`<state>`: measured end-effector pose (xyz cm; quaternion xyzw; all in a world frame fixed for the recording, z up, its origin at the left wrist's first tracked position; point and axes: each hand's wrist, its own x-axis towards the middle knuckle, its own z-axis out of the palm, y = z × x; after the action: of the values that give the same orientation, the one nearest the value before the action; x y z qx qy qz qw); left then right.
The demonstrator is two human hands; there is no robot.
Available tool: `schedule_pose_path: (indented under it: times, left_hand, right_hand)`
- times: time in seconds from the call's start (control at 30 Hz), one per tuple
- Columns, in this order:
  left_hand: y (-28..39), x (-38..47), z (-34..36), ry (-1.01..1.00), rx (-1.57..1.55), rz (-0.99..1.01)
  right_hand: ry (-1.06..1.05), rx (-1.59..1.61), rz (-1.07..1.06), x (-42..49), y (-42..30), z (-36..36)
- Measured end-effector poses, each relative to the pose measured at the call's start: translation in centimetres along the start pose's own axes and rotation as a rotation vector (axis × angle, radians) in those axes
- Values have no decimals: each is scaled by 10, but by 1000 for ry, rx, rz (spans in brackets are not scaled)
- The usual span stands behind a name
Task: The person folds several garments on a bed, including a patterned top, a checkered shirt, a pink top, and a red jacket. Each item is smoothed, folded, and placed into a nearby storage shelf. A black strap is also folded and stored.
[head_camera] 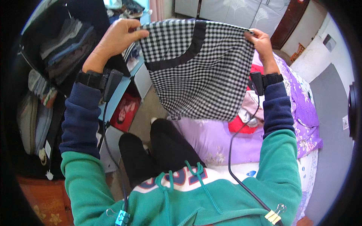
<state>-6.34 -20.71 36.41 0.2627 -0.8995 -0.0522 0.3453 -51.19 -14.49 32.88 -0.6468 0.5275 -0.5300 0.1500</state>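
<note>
A black-and-white gingham cloth item (203,73), perhaps a garment or an apron, hangs spread between my raised hands. A curved black band (195,48) runs across its upper left part. My left hand (120,36) pinches the upper left corner between thumb and fingers. At the opposite upper corner, my right hand (260,42) grips the edge. The cloth's lower end droops in folds above my knees and a purple floral bedspread (220,141). Both wrists carry black strapped devices with cables.
On the left stands a dark open wardrobe or bag (59,59) with stacked folded clothes. Beside it is a light-blue shelf unit (120,87) holding a red item (125,108). Red, pink and white clothes (249,113) lie on the bed at right. Grey cabinets (237,11) line the back.
</note>
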Motion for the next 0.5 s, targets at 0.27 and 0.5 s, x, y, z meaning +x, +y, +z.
schedule_pose_path:
  times: [0.27, 0.5]
  left_hand:
    - [-19, 45, 27, 214, 182, 0]
    - [29, 43, 32, 405, 185, 94]
  right_hand:
    - [12, -198, -11, 54, 6, 3]
    - [177, -141, -160, 10, -22, -83]
